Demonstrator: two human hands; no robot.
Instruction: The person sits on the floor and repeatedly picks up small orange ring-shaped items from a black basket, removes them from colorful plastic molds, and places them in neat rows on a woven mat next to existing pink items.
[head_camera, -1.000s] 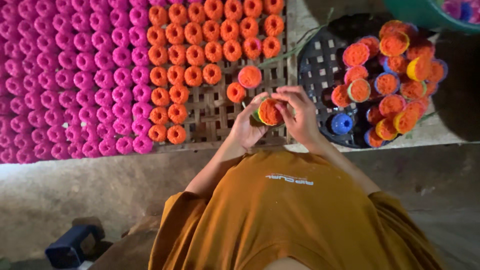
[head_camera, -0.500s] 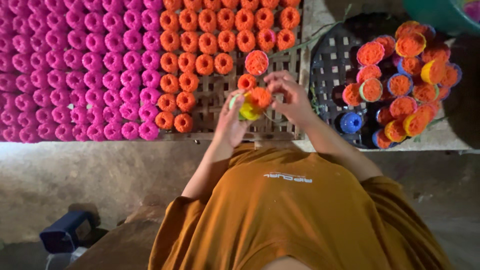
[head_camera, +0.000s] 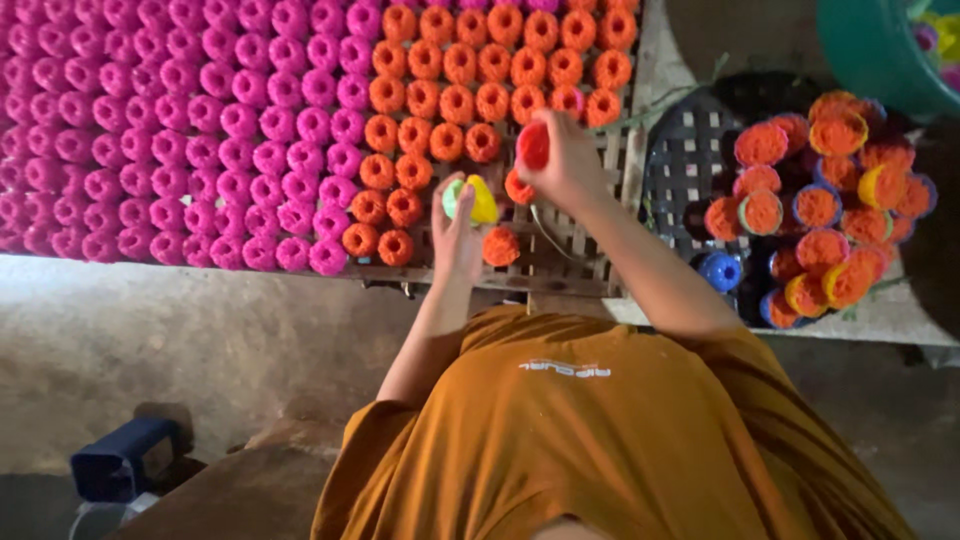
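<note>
head view: left hand (head_camera: 458, 232) holds yellow-green cup (head_camera: 472, 200); right hand (head_camera: 560, 160) grips fuzzy orange-red piece (head_camera: 533, 146).

Bare concrete floor (head_camera: 180, 340), dim light

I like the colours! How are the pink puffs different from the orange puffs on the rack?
The pink puffs fill the rack's left side; the orange puffs sit to their right. There are many more pink ones than orange ones. The orange block has a ragged, unfinished edge near the right hand; the pink rows reach the front. Both are round, fuzzy and set in neat rows.
</note>
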